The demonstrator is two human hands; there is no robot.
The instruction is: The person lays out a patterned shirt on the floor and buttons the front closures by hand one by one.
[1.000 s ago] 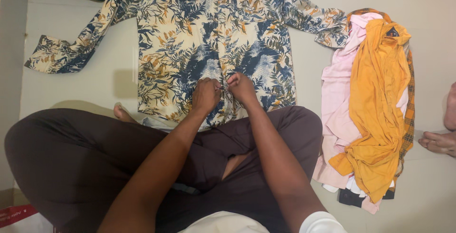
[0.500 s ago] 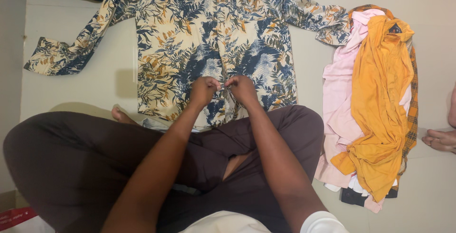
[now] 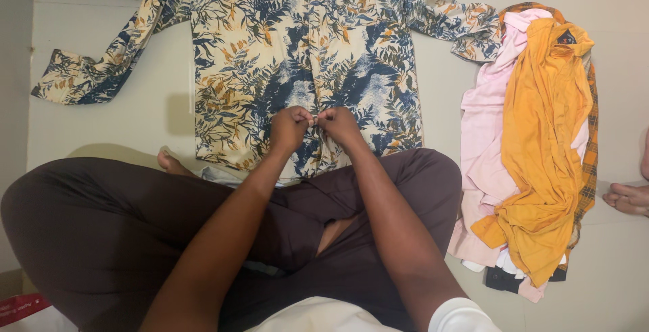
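Nearest the camera, the person sits cross-legged in dark brown trousers (image 3: 135, 237), with a bare foot (image 3: 172, 164) showing at about 9 o'clock from the hands. Both forearms reach forward to the middle of the view. The left hand (image 3: 289, 129) and the right hand (image 3: 340, 126) meet knuckle to knuckle, each pinched tight on the front edge of the leaf-print shirt (image 3: 297, 55) near its lower hem; what exactly lies between the fingertips is too small to tell. The shirt lies flat and front-up on the pale floor (image 3: 155, 112), its body running from the hands toward 12 o'clock, its hem touching the person's lap. Its left sleeve (image 3: 101, 61) stretches out toward 10 o'clock and its right sleeve (image 3: 460, 24) toward 2 o'clock, where the cuff lies against a pile of clothes (image 3: 487, 143). That pile sits at 3 o'clock from the hands, with an orange garment (image 3: 547, 143) draped on top of a pink one and a checked one beneath. At the far 3 o'clock edge, another person's foot (image 3: 629, 198) rests on the floor.
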